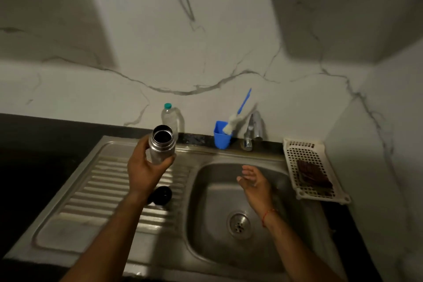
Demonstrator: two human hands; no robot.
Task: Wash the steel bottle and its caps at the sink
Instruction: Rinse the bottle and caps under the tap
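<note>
The uncapped steel bottle [162, 144] is gripped upright by the left hand [146, 168]. The right hand [255, 181] is held open, empty, over the sink [206, 224].

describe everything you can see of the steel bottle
The steel bottle is a brushed-metal cylinder with a narrower threaded neck. It is uncapped, its dark mouth open toward the camera. The left hand holds it roughly upright, tilted slightly, above the sink's ribbed drainboard, fingers wrapped round its lower body. Nothing else touches it.
</note>
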